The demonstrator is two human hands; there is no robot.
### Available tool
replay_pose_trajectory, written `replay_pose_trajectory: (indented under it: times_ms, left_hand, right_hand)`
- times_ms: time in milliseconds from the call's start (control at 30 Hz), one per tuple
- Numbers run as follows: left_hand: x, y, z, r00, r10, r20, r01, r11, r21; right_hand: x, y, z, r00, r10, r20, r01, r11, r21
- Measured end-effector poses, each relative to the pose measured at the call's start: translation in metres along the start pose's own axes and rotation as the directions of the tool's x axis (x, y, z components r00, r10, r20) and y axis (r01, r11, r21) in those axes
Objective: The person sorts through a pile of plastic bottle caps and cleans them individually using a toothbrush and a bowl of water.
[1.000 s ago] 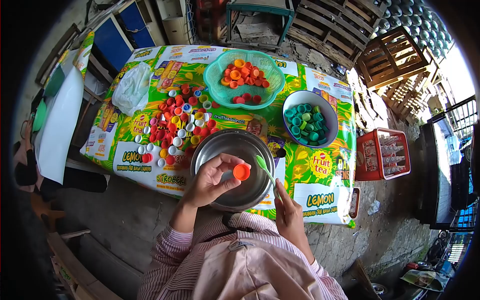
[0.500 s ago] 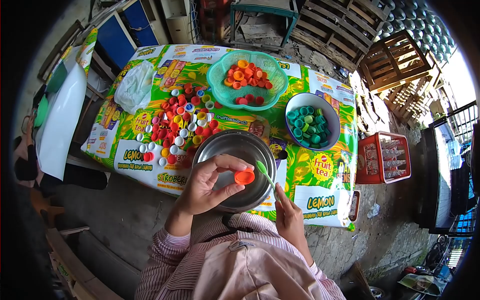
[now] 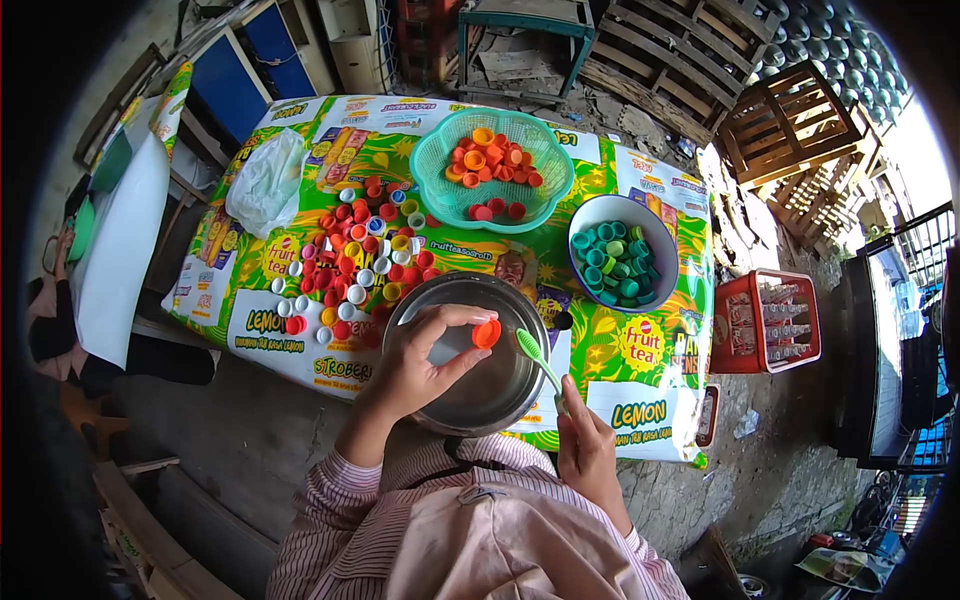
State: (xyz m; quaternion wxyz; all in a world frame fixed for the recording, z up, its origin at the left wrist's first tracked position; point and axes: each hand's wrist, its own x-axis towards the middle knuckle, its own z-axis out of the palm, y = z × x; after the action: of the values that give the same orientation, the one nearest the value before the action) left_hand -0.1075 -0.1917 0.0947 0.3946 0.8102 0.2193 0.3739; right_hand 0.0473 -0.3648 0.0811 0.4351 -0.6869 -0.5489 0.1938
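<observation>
Between the thumb and fingers of my left hand (image 3: 415, 365) is an orange bottle cap (image 3: 486, 334), its hollow side partly facing me. My right hand (image 3: 588, 440) grips the handle of a green toothbrush (image 3: 538, 355), whose bristle head points up and left, a little apart from the cap. Both hands are over or beside a round metal bowl (image 3: 470, 405) at the table's near edge. Left of the bowl lie many loose caps (image 3: 356, 293) in red, white, yellow and blue.
A turquoise plastic basket (image 3: 430, 180) holds orange and red caps. To its right, a white enamel bowl (image 3: 655, 220) contains green caps. A crumpled plastic bag (image 3: 268, 180) lies on the printed table cover (image 3: 640, 385). On the floor at right stands a red crate (image 3: 765, 320).
The orange cap has tilted in my left hand and risen slightly. My right hand has moved a little down and right, taking the toothbrush away from the cap.
</observation>
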Motion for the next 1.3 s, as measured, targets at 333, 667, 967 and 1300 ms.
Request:
replay_pose_trajectory:
  times_ms: [333,667,967,1300]
  left_hand:
    - [-0.003,-0.001,0.0,1.0,0.031,0.004,-0.031,0.999,-0.028]
    - [-0.003,-0.002,0.003,0.986,0.163,-0.031,-0.161,0.984,0.071]
    - [-0.011,-0.016,0.004,0.994,0.106,-0.029,-0.109,0.986,-0.123]
    - [-0.017,-0.02,0.001,0.997,-0.016,0.082,0.042,0.941,-0.335]
  right_hand:
    - [0.004,-0.007,0.003,0.998,-0.024,0.059,0.035,0.98,-0.198]
    - [0.0,-0.02,-0.002,0.991,0.066,0.119,-0.053,0.993,-0.11]
    - [0.0,-0.02,-0.011,0.995,0.04,0.087,-0.039,0.999,-0.013]
    - [0.0,-0.023,-0.022,0.989,-0.06,0.138,0.095,0.96,-0.264]
